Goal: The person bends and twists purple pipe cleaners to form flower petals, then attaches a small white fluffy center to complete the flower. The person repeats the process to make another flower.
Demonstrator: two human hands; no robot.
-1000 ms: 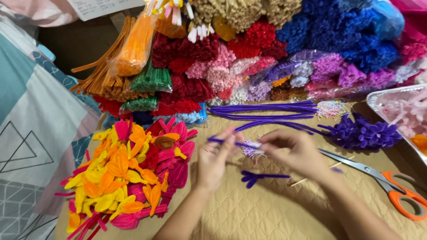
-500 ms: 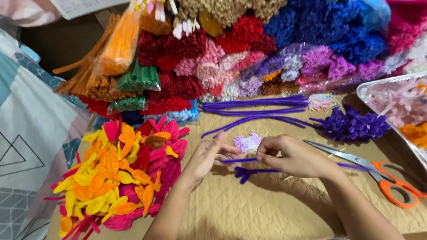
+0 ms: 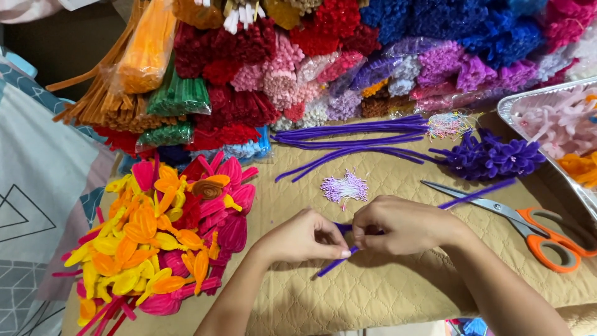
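Worktop (image 3: 385, 292): a quilted tan mat covers it. The edge runs close under the forearms, so anything dropped toward the person could roll off.
Stacked bundles (image 3: 348, 56): packs of fuzzy stems in red, pink, blue, purple, green and orange are piled along the far side. The pile leans over the loose purple stems; a nudge could slide packs down onto them.
Finished flowers (image 3: 168, 230): a heap of yellow, orange and pink blooms lies just left of the left forearm. An elbow swinging outward could crush or scatter them.
Foil tray (image 3: 516, 106): it holds pale pink and orange pieces at the right edge, well apart from the hands.
Scissors (image 3: 541, 233): orange-handled, lying just beside the right wrist with the blades pointing left. The wrist could catch them on a sideways move.
Purple flowers (image 3: 491, 155): a small cluster sits beyond the scissors.
Loose purple stems (image 3: 354, 140): several long ones lie spread out behind the hands.
Stamen tuft (image 3: 345, 186): a light purple bunch rests just above the hands. Since the earlier frame it is clear of the fingers.
Left hand (image 3: 305, 236): closed, fingertips pinched on the purple stem.
Right hand (image 3: 404, 224): closed on the same stem, knuckles nearly touching the left; the hands are closer together than before.
Purple stem (image 3: 333, 266): held between both hands, one end poking down-left. A hard twist could kink it or let the wire tip prick a finger.
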